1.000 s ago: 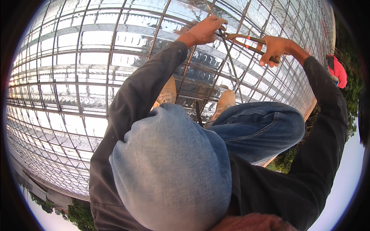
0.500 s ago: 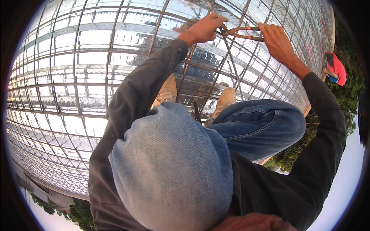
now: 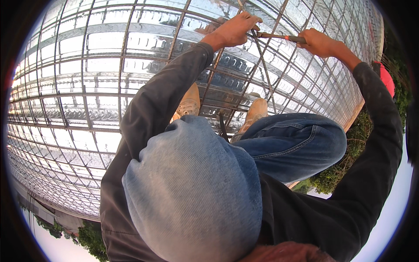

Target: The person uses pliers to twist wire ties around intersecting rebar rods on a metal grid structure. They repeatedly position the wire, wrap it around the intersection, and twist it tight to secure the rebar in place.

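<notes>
At the top of the head view, my right hand [image 3: 319,43] is closed around the handles of long-handled pincers [image 3: 283,37], with the handles pressed together and partly hidden in my grip. The jaws reach left to a crossing of thin steel bars. Right beside the jaws, my left hand [image 3: 235,31] has its fingers curled together at that crossing. What those fingers pinch is hidden or too small to tell. Underneath both hands spreads a grid of rebar [image 3: 262,61], with a diagonal bar running down from the crossing.
Ribbed, shiny metal decking [image 3: 102,65] lies below the grid. I squat with tan boots [image 3: 255,111] among the bars, and my jeans-covered knees [image 3: 305,135] fill the centre. Another person in a red top [image 3: 386,81] is at the far right edge, near bushes [image 3: 355,139].
My right hand has turned and drawn its fingers into a fist, bringing the spread pincer handles together. My right elbow has swung outward. My left hand stays at the crossing, shifted very slightly.
</notes>
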`<state>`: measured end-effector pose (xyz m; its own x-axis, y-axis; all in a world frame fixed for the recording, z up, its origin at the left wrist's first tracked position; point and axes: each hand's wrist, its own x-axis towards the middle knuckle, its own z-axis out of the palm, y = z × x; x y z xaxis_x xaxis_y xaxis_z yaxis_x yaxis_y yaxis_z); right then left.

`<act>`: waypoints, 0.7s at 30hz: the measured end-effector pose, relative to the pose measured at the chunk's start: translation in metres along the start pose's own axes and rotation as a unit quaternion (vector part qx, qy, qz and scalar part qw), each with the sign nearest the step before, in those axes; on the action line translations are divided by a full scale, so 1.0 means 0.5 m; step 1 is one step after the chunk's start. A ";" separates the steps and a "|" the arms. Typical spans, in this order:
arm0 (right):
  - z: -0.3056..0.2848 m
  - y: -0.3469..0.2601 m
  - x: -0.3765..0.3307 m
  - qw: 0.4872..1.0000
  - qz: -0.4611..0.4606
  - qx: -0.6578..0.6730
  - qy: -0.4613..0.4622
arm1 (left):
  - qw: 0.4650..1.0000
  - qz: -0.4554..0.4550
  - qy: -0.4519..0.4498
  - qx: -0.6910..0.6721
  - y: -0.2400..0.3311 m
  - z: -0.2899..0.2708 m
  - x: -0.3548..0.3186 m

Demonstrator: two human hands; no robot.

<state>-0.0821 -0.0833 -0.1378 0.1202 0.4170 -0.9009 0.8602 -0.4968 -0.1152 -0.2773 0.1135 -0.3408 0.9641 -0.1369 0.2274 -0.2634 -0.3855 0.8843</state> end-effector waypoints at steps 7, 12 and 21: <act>-0.077 -0.007 0.027 0.979 0.100 0.132 -0.118 | 1.000 0.005 0.021 -0.016 -0.026 0.026 0.001; -0.085 -0.021 0.027 0.998 0.069 0.009 0.007 | 1.000 0.000 0.003 -0.023 -0.019 0.021 0.004; -0.175 -0.124 0.041 0.986 0.085 -0.145 -0.014 | 0.992 -0.046 0.080 0.082 0.088 -0.002 0.055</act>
<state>-0.0895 0.0226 -0.1125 0.2647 0.3231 -0.9086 0.9348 -0.3176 0.1593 -0.2626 0.0937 -0.2952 0.9737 0.0477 0.2228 -0.1636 -0.5343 0.8293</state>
